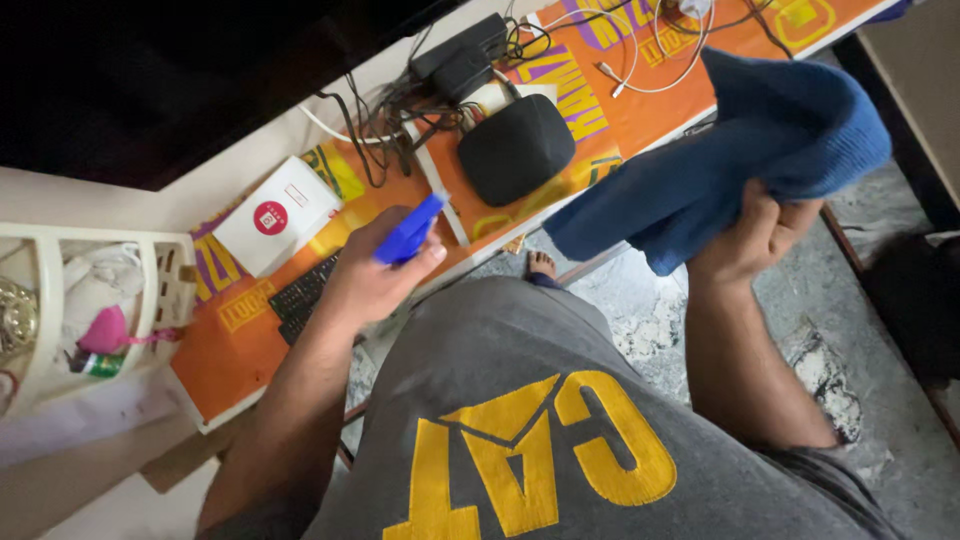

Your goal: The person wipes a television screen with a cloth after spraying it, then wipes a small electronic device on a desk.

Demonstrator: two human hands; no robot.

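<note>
Shelf top (640, 125): long, covered with an orange sheet printed in purple and yellow; runs from lower left to upper right across the head view.

Cloth (720, 170): large, dark blue, thick; hangs bunched over the shelf's front edge at the right. Grasped from below by the right hand (755, 235), fingers clenched into its lower folds.

White rack (165, 285): open compartments, at the left end of the shelf; pink item and small bits inside, too unclear to name.

Black pouch-like object (515, 148): rounded, lies on the orange sheet near the centre, just beside a tangle of black and white cables (400, 120).

White box (278, 215): flat, square, red round mark on its lid; rests on the sheet left of the cables.

Black power adapter (460, 52): at the back edge, cables attached.

Remote control (303, 290): black, keyed, partly hidden under the left forearm.

Spray bottle head (410, 232): blue plastic, held in the left hand (375, 275), fingers wrapped around it; bottle body hidden by the hand. Sits over the shelf's front edge, well apart from the cloth.
</note>
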